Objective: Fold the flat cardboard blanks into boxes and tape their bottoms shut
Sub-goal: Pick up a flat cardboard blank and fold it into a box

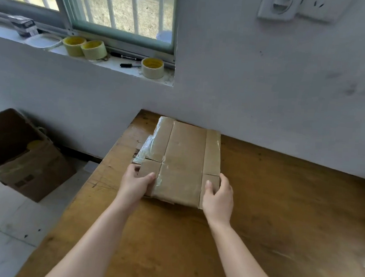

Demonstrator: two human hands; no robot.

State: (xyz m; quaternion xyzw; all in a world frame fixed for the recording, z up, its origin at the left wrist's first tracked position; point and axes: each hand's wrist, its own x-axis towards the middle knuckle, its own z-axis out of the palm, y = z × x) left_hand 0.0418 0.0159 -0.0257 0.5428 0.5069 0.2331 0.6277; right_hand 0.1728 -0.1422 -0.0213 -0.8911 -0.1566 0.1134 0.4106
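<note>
The table (280, 210) is brown wood w/ scratches & some shiny spots. Its far edge sits against a pale wall (267, 79) w/ a few dark smudges. High on the wall, far right, is a white socket (281, 4). Far left is a window (121, 8) w/ white bars. On the sill (117, 69) under it are 3 tape rolls, all pale w/ yellow insides: two touching each other (74, 45) (94, 49) & one more (152, 68) off to the right. A black marker (129, 65) lies just left of that one. A dark gadget (23, 25) sits at the far left end of the sill; can't tell what it is. Down on the left the floor (8, 234) has pale tiles. An open brown box (24, 159) stands on it, near the wall.

The flat cardboard blank (184, 160) lies on the table by the far left corner. Its long way runs near to far, leaning a bit left at the far end. The far short end is right by the wall. The near short end points at the person. Fold lines run along the long way, & cuts split the side flaps approx halfway. Clear tape (148, 144) shines on the left flap & sticks out past the left edge.

Both hands hold the near end. The left hand (136, 183) grips the near left corner, thumb on top, fingers curled round the edge. The right hand (218, 197) grips the near right corner, thumb on top, fingers round the right edge.
</note>
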